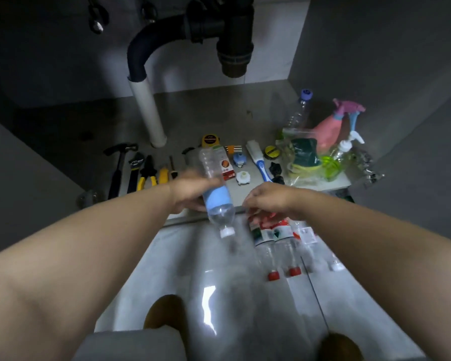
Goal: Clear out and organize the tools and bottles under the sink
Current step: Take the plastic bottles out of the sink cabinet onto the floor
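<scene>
My left hand grips a clear plastic bottle with a blue label, its white cap pointing toward me above the floor tiles. My right hand rests on red-labelled clear bottles lying side by side on the floor with red caps toward me; whether its fingers close on one I cannot tell. Inside the cabinet lie a hammer, pliers, a tape measure, a blue and white brush, a pink spray bottle and a purple-capped bottle.
A black drain trap and white pipe hang into the cabinet's middle. A bag with sponges and a green pump bottle crowd the right side. Another clear bottle lies rightmost on the floor. My shoes are below.
</scene>
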{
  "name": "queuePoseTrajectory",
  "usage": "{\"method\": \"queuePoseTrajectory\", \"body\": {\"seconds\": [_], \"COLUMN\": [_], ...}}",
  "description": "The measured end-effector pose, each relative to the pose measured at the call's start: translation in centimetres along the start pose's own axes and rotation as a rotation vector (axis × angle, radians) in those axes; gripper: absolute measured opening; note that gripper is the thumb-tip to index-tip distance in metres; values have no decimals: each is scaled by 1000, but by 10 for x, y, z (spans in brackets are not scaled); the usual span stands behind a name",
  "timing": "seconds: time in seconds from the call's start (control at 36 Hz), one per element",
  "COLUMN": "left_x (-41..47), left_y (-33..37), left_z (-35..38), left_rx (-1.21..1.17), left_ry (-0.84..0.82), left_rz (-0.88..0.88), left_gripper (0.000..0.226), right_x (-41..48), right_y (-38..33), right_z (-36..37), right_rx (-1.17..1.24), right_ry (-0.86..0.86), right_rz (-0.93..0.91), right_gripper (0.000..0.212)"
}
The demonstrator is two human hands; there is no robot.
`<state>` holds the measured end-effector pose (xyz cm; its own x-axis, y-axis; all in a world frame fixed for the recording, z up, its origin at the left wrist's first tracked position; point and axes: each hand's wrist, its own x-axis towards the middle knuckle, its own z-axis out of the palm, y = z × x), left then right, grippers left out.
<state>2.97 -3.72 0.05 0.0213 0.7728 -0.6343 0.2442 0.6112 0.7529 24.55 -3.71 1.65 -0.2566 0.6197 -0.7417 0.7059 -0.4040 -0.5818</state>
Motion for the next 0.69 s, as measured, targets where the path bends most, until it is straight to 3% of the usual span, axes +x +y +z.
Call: {"method": "queuePoseTrajectory", "body": {"seconds": [0.06,0.11,0.19,0.33,0.53,0.69], "left_x": [-10,-20,-28,-25,11,43], "left_y": [-6,-16,-42,-91,-111,-106], "left_z": [20,40,71,114,143,149], "left_rx": [105,196,190,107,228,379], "left_ry": [-120,-245,-310,-192,34,175], "left_rz": [-42,-93,-169,-246,-235,-227], "left_gripper": [42,62,70,76,87,91], "right_x": [-11,-21,-32,-33,-23,-12], "right_y": [11,24,46,82,101,109], "right_z": [-16,-26,-32,-31,-10,-2], "right_rx": [-191,-390,-585,-520,-720,-745], "right_ry": [74,121,112,48,0,-47], "right_rz": [-3,-8,3,84,56,65], "right_gripper": [27,26,25,27,36,38]}}
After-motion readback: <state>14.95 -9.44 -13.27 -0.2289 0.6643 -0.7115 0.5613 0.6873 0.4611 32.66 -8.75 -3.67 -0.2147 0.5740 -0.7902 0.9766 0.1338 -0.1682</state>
